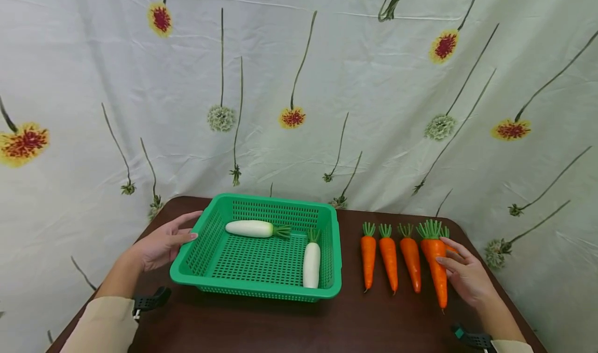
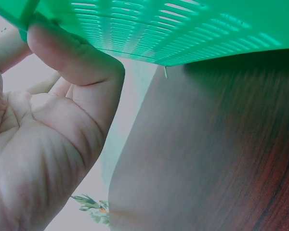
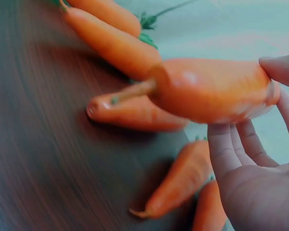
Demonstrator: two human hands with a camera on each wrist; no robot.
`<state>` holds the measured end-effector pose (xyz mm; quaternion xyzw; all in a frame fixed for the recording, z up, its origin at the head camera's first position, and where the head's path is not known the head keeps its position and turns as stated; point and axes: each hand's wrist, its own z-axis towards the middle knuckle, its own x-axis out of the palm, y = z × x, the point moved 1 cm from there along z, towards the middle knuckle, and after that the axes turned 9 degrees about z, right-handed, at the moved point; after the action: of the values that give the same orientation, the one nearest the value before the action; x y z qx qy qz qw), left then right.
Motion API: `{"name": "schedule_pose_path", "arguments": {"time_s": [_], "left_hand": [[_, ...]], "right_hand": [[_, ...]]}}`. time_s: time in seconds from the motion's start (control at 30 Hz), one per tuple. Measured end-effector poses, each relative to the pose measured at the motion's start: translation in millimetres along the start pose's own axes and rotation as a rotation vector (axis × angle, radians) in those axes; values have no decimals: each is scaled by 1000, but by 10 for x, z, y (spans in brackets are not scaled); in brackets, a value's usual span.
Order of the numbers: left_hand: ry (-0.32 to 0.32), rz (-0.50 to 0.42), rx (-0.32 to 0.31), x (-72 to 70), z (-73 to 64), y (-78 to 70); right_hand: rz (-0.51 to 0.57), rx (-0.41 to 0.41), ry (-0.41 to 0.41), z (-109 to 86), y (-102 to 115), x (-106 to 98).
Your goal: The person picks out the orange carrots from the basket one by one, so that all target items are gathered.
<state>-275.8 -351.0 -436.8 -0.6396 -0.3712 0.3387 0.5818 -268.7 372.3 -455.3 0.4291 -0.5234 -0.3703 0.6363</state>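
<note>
A green plastic basket (image 1: pixel 261 292) with slotted walls holds two white radishes: one radish (image 1: pixel 249 228) lies crosswise at the back, the other radish (image 1: pixel 311 265) lengthwise near the right wall. My left hand (image 1: pixel 161 243) grips the basket's left rim, thumb at the rim. At the right, my right hand (image 1: pixel 469 277) holds an orange carrot (image 1: pixel 435 265) between thumb and fingers, its green top pointing away. In the right wrist view this carrot (image 3: pixel 212 89) is lifted above other carrots. Another carrot behind it is mostly hidden by the hand.
Between basket and right hand, a row of carrots lies on the dark brown table (image 1: pixel 374 322): a left carrot (image 1: pixel 368 259), a middle carrot (image 1: pixel 389 262) and a right carrot (image 1: pixel 411 262). A flower-printed white cloth (image 1: pixel 280 67) hangs behind the table.
</note>
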Motion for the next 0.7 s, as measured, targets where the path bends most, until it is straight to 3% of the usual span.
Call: {"name": "schedule_pose_path", "arguments": {"time_s": [0.2,0.43,0.7], "left_hand": [[3,1,1,3,-1,-4],[3,-2,-4,8,-3,-7],[-16,19,-18,-9,11,-1]], "right_hand": [[-22,37,-62,-21,92,-197],[-9,-9,-86,-32,162,-458],[-50,7,-196,-31,228,-728]]}}
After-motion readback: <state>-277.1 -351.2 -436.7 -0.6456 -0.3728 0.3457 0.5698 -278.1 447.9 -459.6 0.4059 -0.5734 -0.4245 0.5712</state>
